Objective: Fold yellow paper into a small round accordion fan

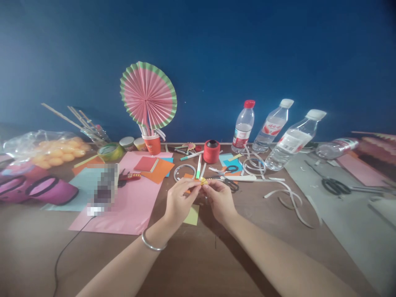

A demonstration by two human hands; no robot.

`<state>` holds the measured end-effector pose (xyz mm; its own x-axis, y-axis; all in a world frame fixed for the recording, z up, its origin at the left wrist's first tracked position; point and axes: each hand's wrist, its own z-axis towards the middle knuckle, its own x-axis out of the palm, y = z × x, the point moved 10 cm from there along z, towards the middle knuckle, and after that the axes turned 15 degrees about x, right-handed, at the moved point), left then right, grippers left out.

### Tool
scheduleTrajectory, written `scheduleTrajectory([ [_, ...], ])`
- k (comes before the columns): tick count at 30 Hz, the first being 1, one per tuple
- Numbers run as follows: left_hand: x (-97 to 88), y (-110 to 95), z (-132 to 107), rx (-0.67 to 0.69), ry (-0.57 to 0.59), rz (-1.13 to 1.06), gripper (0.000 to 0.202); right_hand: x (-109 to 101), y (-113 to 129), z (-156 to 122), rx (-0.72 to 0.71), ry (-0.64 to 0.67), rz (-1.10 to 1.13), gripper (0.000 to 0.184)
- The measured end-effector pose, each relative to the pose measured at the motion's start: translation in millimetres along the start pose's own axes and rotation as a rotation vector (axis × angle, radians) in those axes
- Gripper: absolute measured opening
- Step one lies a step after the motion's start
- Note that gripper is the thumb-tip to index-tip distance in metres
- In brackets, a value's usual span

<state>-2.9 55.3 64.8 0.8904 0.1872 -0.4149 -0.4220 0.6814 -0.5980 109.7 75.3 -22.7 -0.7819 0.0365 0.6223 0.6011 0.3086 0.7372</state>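
Note:
My left hand (pixel 182 196) and my right hand (pixel 220 198) meet above the middle of the table. Between their fingertips they pinch a small folded yellow paper piece (pixel 203 181), mostly covered by the fingers. Under the hands lies a pale yellow paper square (pixel 192 215), partly hidden by my left hand. Just beyond the fingers are a green-and-white marker (pixel 198 167), black-handled scissors (pixel 232 184) and a roll of white strip (pixel 185 172). A silver bangle (pixel 154 243) circles my left wrist.
A pink and green paper fan (pixel 148 95) stands in a red cup (pixel 152 144). Behind my right hand are a red round container (pixel 212 152) and several water bottles (pixel 243 128). Curled white strips (pixel 292 198) lie right; pink paper (pixel 136 214) and a cabled device (pixel 105 189) lie left.

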Motion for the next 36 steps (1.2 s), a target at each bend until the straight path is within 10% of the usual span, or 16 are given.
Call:
scheduleTrajectory([
  [36,8.4,7.2,-2.1,-0.038,0.080,0.038,0.017,-6.4,-0.7,2.5,0.000,-0.046,-0.033,0.015],
])
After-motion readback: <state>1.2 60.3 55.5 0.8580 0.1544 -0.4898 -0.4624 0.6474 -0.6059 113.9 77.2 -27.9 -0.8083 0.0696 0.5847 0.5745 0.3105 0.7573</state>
